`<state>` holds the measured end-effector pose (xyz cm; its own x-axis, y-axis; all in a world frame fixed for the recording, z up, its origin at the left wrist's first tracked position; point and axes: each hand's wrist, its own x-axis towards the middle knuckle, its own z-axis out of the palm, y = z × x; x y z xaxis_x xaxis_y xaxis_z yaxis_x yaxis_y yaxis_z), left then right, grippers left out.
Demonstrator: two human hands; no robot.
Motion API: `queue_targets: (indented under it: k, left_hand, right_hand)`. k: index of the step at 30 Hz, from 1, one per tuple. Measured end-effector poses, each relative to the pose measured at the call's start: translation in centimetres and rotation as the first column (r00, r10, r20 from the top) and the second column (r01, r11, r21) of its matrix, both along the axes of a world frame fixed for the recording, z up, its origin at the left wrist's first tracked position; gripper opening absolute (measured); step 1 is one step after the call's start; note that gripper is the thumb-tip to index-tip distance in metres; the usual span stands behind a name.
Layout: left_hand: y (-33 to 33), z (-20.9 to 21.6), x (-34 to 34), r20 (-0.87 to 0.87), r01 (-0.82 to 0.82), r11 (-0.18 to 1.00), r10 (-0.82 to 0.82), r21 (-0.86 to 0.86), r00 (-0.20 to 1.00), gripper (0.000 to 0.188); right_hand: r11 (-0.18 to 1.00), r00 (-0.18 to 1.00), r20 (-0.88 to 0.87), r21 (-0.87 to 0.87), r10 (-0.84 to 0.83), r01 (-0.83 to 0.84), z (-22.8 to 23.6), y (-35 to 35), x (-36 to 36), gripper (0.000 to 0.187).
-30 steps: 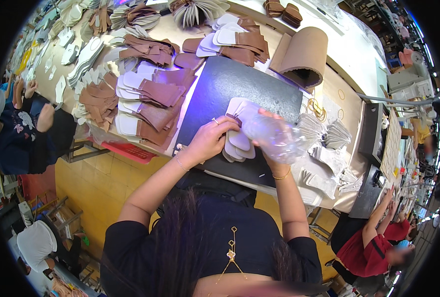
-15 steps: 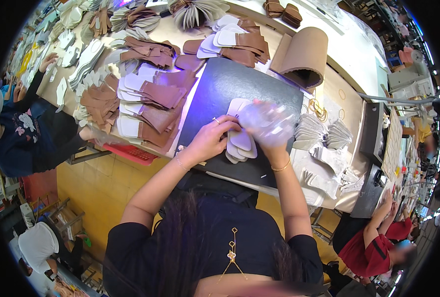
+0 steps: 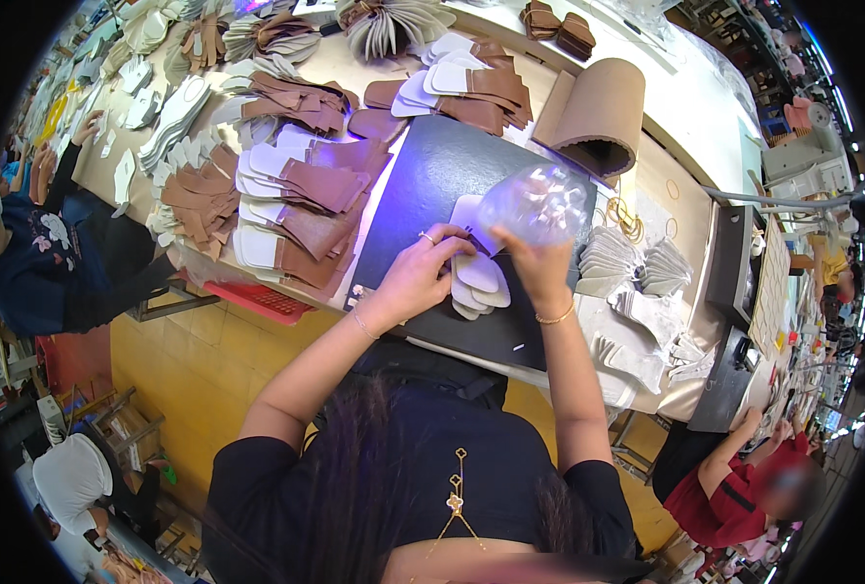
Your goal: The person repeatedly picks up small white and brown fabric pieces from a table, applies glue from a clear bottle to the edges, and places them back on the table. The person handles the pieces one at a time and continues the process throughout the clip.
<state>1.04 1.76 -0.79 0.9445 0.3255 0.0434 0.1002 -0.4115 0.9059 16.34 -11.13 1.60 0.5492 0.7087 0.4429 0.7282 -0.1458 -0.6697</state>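
Note:
On the dark board [image 3: 432, 165] in front of me lies a fanned stack of pale rounded shoe pieces [image 3: 479, 277]. My left hand [image 3: 415, 282] has its bent fingers closed on the stack's left edge, pressing the pieces. In my right hand [image 3: 541, 265] is a clear, rounded plastic bottle [image 3: 539, 202], tilted over the stack; its contents are too glary to make out. A narrow dark tip [image 3: 483, 241] by my right thumb meets the pieces near my left fingertips. Part of the stack is hidden under the hands and bottle.
Stacks of brown-and-white pieces [image 3: 306, 195] stand left of the board, with more [image 3: 471, 83] behind it. A rolled brown sheet [image 3: 598, 117] lies at the back right. Grey fanned bundles [image 3: 609, 258] sit at the right. People work on both sides, one in red [image 3: 744, 487].
The bottle in my right hand has risen and tilted differently, and it shows less blur. The dark tip has come into view beside my left fingertips. My left hand stays nearly in place.

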Motion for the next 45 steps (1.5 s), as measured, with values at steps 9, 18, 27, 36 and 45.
queue_targets:
  k: [9, 18, 27, 36, 45]
  left_hand:
    - [-0.9, -0.7, -0.1, 0.131, -0.071, 0.993, 0.058, 0.098, 0.990, 0.029]
    - [-0.8, -0.1, -0.2, -0.025, -0.022, 0.979, 0.027, 0.201, 0.999, 0.039]
    - [0.4, 0.8, 0.5, -0.061, 0.180, 0.953, -0.171, 0.242, 0.983, 0.039]
    - [0.2, 0.9, 0.1, -0.053, 0.131, 0.974, -0.123, 0.186, 0.991, 0.040]
    - [0.4, 0.2, 0.1, 0.010, 0.128, 0.963, -0.134, 0.239, 0.991, 0.036]
  right_hand:
    - [0.821, 0.954, -0.298, 0.534, -0.041, 0.202, 2.7, -3.1, 3.1, 0.074]
    - [0.861, 0.931, -0.359, 0.491, 0.059, 0.135, 3.3, -3.8, 1.0, 0.077]
    - [0.943, 0.911, -0.365, 0.326, 0.194, -0.070, 1.6, -2.3, -2.2, 0.083]
    - [0.962, 0.971, -0.212, 0.269, 0.108, -0.048, -2.4, -3.1, -2.2, 0.069]
    - [0.970, 0.980, -0.179, 0.207, -0.091, 0.128, -0.6, -3.4, -0.5, 0.055]
